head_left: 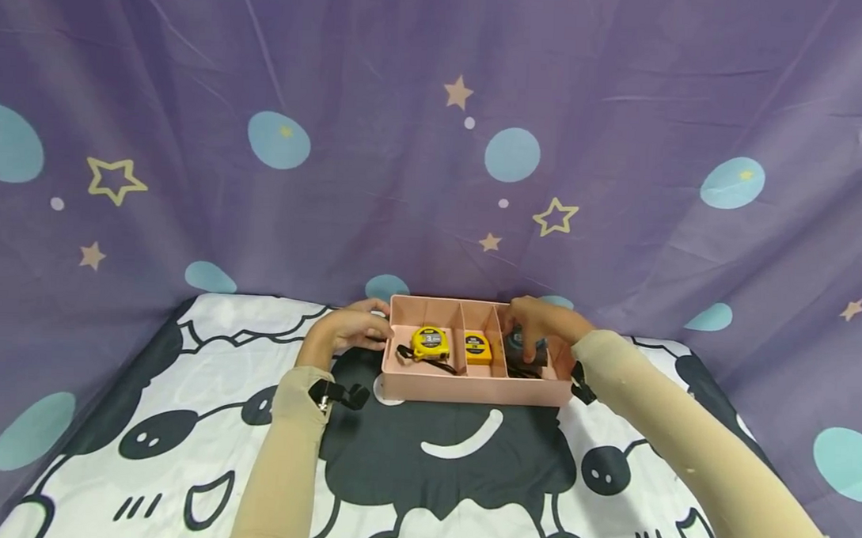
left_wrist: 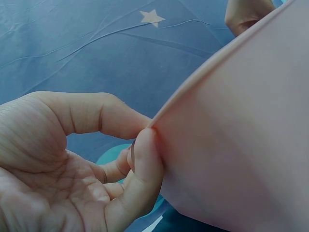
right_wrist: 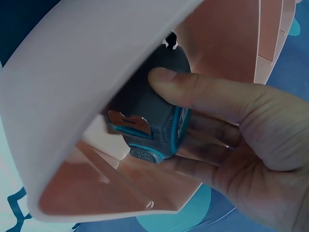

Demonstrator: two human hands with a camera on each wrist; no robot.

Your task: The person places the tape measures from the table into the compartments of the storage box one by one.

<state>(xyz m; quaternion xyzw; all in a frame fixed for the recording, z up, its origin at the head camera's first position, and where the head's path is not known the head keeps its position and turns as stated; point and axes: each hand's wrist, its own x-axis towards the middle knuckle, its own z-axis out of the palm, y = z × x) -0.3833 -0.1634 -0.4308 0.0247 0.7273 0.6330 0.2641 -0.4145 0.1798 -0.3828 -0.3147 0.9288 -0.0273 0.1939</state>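
Note:
A pink divided box (head_left: 469, 389) stands on the patterned cloth. At its left end my left hand (head_left: 358, 327) pinches the top corner of the wall between thumb and finger, seen close in the left wrist view. Inside the right part of the box, my right hand (head_left: 536, 320) grips a dark grey and teal tape measure (right_wrist: 161, 99), thumb on one side and fingers on the other. A yellow tape measure (head_left: 430, 342) with a black strap lies in the left compartment. The middle compartment holds a smaller yellow tape measure (head_left: 478, 348).
Thin pink dividers (head_left: 463, 337) split the box. White cloth (head_left: 206, 388) with dark cartoon faces covers the surface beneath it. Right behind the box hangs a purple curtain (head_left: 377, 180) with stars and blue spots.

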